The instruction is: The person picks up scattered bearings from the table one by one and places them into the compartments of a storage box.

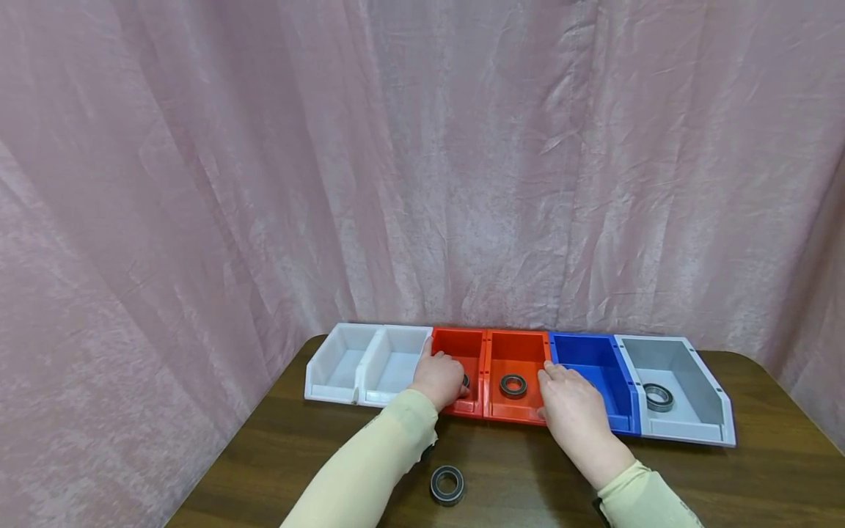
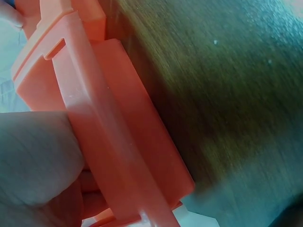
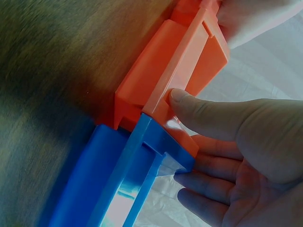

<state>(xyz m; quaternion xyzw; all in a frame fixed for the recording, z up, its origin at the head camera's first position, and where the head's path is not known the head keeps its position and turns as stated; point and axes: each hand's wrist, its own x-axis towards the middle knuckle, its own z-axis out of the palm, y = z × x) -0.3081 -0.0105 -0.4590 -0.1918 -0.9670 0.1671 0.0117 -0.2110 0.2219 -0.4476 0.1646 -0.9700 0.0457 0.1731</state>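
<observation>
Two red storage bins stand side by side at the middle of the row. My left hand is at the left red bin, gripping its left side wall; its fingertips are mostly hidden. Behind that hand, a bearing inside this bin shows only in part. My right hand grips the right wall of the right red bin. In the right wrist view its thumb lies on the red rim, while the other fingers reach behind, near the blue bin. A ring-shaped bearing lies in the right red bin.
On the left of the row are two white bins. A grey bin at the right end holds another bearing. One more bearing lies on the brown wooden table in front. A pink curtain hangs behind.
</observation>
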